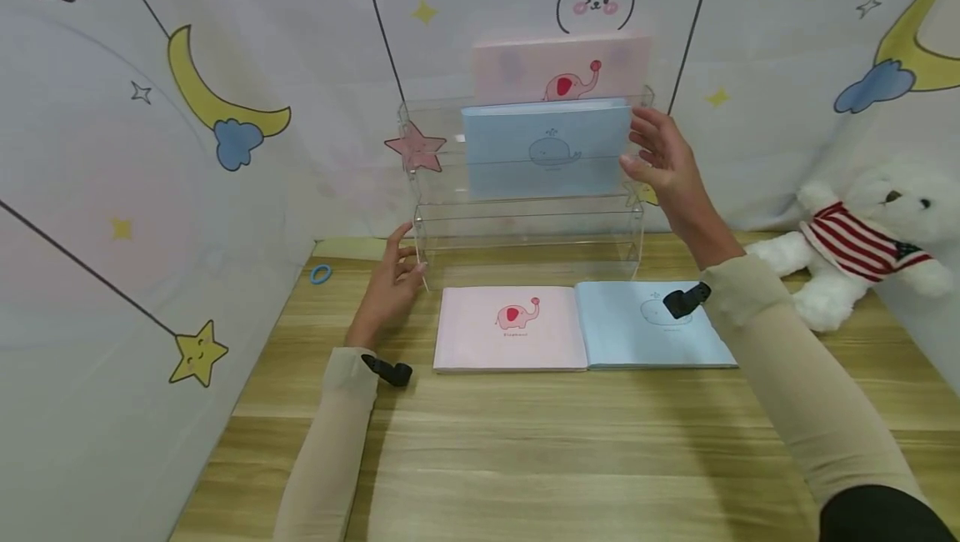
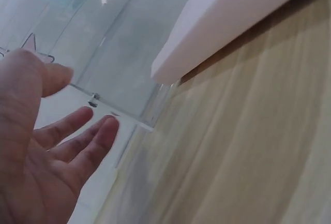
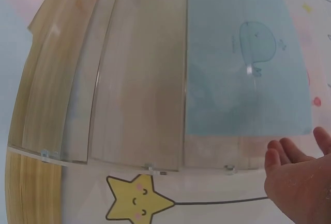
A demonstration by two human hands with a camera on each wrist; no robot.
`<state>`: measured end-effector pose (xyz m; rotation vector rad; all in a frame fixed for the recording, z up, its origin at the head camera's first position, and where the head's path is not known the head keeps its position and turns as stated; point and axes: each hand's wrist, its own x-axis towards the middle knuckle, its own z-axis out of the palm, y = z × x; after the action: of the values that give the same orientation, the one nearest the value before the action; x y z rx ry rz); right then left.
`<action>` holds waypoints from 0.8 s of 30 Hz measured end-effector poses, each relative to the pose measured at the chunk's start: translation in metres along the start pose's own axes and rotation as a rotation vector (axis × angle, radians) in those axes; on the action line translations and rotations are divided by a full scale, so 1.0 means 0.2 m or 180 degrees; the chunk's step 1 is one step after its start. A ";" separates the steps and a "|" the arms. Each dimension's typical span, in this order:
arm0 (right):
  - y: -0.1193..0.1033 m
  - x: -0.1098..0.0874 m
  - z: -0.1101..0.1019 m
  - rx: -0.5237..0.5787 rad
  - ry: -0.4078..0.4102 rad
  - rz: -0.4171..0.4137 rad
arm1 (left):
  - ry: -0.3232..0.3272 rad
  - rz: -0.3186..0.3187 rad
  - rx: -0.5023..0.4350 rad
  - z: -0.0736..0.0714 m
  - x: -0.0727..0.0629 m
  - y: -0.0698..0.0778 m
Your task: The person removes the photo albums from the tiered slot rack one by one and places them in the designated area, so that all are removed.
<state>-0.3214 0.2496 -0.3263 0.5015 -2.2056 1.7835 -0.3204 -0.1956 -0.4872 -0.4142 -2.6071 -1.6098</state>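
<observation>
A clear acrylic tiered rack [image 1: 528,231] stands at the back of the table. In its upper part leans a blue booklet [image 1: 495,150] with a whale drawing, and behind it rises a pink booklet [image 1: 517,75] with a red elephant. My right hand [image 1: 667,160] is at the blue booklet's right edge, fingers loosely bent and thumb apart. In the right wrist view, the fingertips [image 3: 273,158] are close by the booklet's corner. Low at the rack's left side is my left hand [image 1: 386,292], its fingers spread; the left wrist view shows nothing in the palm [image 2: 44,180].
In front of the rack lie a pink elephant booklet [image 1: 472,333] and a blue whale booklet [image 1: 611,342], side by side. A white teddy bear [image 1: 855,254] in a striped shirt sits at the right. On the left lies a small blue ring [image 1: 321,267]. A printed cloth [image 1: 315,50] hangs behind.
</observation>
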 end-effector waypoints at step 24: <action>0.02 0.06 0.03 0.0098 0.0182 0.0114 | 0.0861 0.0071 -0.0733 0.11 0.00 -0.03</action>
<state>-0.3346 0.2435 -0.3268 0.4145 -2.1649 1.8292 -0.3197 -0.1783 -0.5026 -0.2153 -2.2255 -1.8222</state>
